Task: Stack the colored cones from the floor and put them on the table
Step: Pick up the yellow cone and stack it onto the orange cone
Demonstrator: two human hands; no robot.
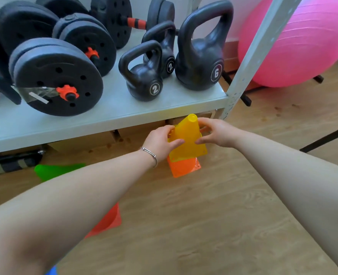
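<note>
A yellow cone [188,139] is held between both hands just below the shelf edge, its tip pointing up. My left hand [161,140] grips its left side and my right hand [215,132] grips its right side. An orange cone [184,167] pokes out underneath it; the two look nested. On the wooden floor lie a green cone [55,170], partly behind my left forearm, and a red-orange cone [110,221], mostly hidden by that arm. A blue scrap [52,271] shows at the bottom edge.
A grey metal shelf [108,114] holds black dumbbells [57,76] and three kettlebells [144,76]. Its upright post [249,60] stands right of my hands. A pink exercise ball [299,42] sits behind it. A dark bundle [13,162] lies under the shelf.
</note>
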